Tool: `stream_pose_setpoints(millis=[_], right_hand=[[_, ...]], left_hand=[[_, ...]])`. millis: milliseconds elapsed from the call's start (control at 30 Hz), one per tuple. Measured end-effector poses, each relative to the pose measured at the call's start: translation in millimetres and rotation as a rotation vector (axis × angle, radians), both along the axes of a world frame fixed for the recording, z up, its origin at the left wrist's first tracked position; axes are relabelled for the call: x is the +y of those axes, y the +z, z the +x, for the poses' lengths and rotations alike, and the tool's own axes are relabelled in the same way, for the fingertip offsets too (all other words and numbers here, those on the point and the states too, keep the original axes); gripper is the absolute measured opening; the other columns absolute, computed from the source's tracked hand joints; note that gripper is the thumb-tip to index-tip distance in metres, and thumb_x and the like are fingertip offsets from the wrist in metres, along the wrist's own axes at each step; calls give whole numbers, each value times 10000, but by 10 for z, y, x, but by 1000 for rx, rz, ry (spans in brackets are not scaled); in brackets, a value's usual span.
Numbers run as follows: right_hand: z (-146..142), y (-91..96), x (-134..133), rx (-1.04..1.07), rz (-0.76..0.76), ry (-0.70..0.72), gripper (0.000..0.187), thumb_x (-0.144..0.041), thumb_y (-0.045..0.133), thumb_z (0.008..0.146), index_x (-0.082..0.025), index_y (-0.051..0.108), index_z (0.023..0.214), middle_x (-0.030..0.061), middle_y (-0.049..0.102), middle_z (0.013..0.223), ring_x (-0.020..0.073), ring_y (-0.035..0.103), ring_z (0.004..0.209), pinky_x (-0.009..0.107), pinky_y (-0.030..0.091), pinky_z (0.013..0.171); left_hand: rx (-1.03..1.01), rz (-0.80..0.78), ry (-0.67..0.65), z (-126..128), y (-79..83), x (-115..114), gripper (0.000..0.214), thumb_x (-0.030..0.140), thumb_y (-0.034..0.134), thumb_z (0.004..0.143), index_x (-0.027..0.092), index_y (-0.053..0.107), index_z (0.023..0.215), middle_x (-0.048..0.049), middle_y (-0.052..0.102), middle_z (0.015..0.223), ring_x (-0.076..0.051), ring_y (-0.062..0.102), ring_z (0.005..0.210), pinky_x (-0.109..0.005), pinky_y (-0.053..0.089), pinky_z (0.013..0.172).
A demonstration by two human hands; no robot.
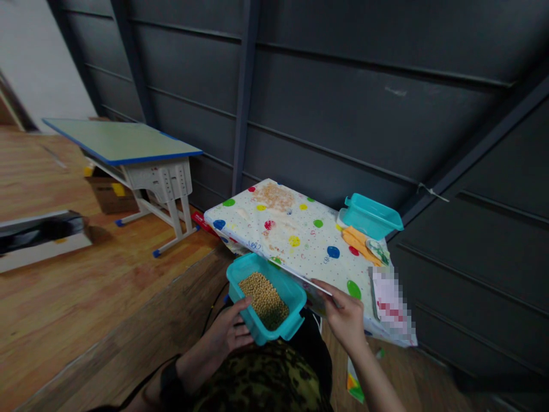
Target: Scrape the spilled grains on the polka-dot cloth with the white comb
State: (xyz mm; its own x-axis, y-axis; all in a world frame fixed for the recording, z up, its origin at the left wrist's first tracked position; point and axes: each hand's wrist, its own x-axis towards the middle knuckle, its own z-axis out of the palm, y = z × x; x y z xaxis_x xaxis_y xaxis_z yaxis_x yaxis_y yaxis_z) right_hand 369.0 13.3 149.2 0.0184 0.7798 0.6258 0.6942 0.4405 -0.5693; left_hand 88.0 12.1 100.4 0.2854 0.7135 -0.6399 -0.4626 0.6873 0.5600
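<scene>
My left hand [229,331] is closed around the near side of a teal plastic container [240,274] filled with yellow beans [264,299], held just below the table's front edge. My right hand [345,316] pinches a thin white card [309,282] that rests at the table's front edge, beside the container. The small table [300,240] wears a white cloth with coloured dots, and patches of spilled grains [274,197] lie on its far part.
A second teal container [371,216] stands at the table's far right, with orange pieces [358,241] and a white packet [390,303] next to it. A grey-topped desk [124,143] stands to the left on the wooden floor. A dark panelled wall runs behind.
</scene>
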Motion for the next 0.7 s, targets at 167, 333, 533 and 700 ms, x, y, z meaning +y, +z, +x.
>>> stream_pose_setpoints(millis=[167, 333, 533, 700], right_hand=[[16, -2, 55, 22, 41, -94, 239, -293, 652, 947, -313, 881, 1012, 21, 853, 964, 270, 840, 816, 346, 694, 719], [29, -47, 174, 18, 39, -145, 236, -348, 658, 953, -292, 884, 995, 40, 853, 952, 284, 837, 802, 355, 686, 703], [-1, -6, 135, 19, 1, -90, 249, -319, 644, 947, -304, 881, 1020, 30, 852, 952, 265, 836, 798, 341, 685, 715], [4, 48, 124, -1, 10, -88, 252, -305, 644, 937, -288, 884, 1011, 36, 852, 939, 263, 833, 762, 327, 675, 678]], left_hand=[[4, -4, 7, 9, -10, 27, 371, 387, 677, 973, 139, 633, 1246, -73, 740, 893, -233, 765, 738, -380, 641, 777], [19, -34, 10, 20, -75, 64, 371, 416, 686, 971, 131, 647, 1207, -101, 765, 950, -242, 783, 778, -376, 654, 757], [4, -21, 18, 20, -111, 67, 410, 409, 732, 938, 160, 638, 1249, -67, 756, 900, -221, 771, 726, -365, 655, 753], [18, -15, 12, 13, -70, 49, 387, 399, 699, 962, 148, 623, 1247, -70, 750, 914, -226, 775, 749, -363, 651, 750]])
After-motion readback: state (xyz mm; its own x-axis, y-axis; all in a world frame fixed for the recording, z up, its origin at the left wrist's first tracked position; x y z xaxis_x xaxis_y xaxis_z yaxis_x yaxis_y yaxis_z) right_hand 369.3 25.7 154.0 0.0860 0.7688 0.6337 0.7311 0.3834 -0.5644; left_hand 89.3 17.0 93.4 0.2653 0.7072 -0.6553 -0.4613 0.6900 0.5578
